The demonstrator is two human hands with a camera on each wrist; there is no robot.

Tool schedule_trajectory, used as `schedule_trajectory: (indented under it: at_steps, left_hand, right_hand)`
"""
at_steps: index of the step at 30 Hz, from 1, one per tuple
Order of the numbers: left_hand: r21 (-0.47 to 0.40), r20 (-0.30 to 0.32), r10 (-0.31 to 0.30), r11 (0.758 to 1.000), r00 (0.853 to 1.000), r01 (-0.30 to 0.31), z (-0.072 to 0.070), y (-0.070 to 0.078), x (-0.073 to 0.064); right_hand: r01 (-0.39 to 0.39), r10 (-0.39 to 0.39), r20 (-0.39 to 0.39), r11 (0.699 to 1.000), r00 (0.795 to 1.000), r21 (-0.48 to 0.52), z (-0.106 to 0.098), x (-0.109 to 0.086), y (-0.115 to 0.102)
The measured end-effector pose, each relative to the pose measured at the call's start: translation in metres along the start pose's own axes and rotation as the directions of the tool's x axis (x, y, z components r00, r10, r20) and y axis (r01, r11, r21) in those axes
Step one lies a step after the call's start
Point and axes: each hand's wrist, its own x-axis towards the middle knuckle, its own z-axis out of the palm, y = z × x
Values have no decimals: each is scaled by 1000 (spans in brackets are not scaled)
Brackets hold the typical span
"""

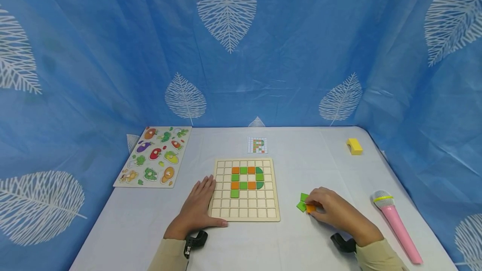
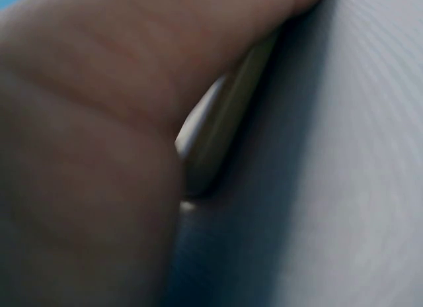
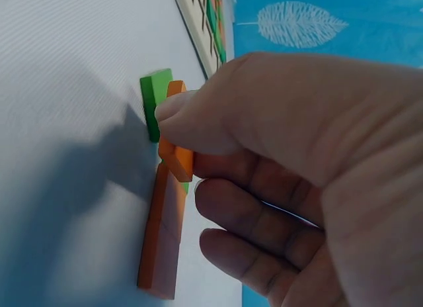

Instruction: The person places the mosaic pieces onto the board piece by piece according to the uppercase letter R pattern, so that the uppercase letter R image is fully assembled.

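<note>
My left hand lies with straight fingers along the left side of a wooden grid board, thumb by its bottom edge. Orange and green tiles on the board form a P-like shape. To the right of the board, my right hand is over a small group of tiles. In the right wrist view, thumb and finger pinch an orange tile, tilted up. A green tile and more orange tiles lie on the cloth beneath. The left wrist view is dark and blurred, with the board's edge behind the thumb.
A small pattern card lies behind the board. At the back left is a vegetable puzzle board. A yellow arched block sits at the back right, and a pink toy microphone lies right of my right hand.
</note>
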Motion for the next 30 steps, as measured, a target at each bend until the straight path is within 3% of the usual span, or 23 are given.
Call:
schedule_trajectory:
  at_steps: [9,22,30]
  left_hand:
    - [-23,10,-6,1000,1000,6,-3,1,-2]
    - [-14,-15,-1,1000,1000,0,1,1,-1]
    - [1,2,-1,1000,1000,1,-1,1,-1]
  right_hand:
    - [79,-78,-32,997,996,19,9,18,-16]
    - [216,-216,5,975,976,53,56,91,-81]
    - [326,-327,-28,945,945,-29,84,129,-121]
